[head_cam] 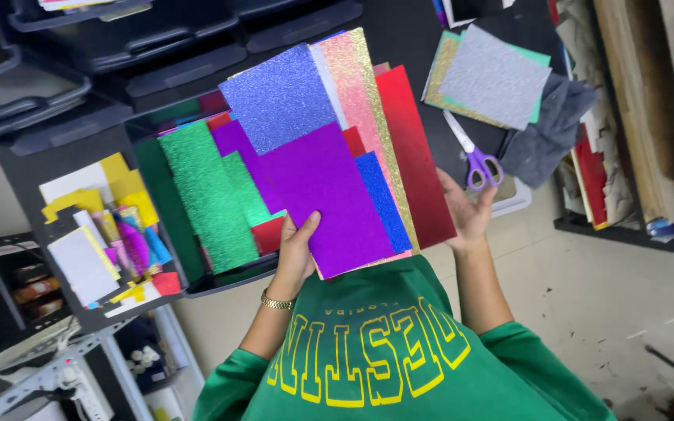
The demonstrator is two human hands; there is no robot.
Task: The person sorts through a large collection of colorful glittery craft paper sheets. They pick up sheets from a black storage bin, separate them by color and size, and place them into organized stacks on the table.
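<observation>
A fan of glitter sheets (pixel 329 156) is held up over an open black drawer (pixel 196 281).

The fan is gripped at its lower edge by the left hand (pixel 296 253), thumb laid on the purple sheet (pixel 325 199), and is supported from beneath at its right edge by the right hand (pixel 468 212), whose fingers are mostly hidden behind the red sheet (pixel 415 156). Green sheets (pixel 208 195) lie in the drawer, just left of the fan. Purple-handled scissors (pixel 473 156) rest just right of the fan, below a stack of silver and gold sheets (pixel 489 78). Paper scraps (pixel 111 234) lie well left of the fan.
</observation>
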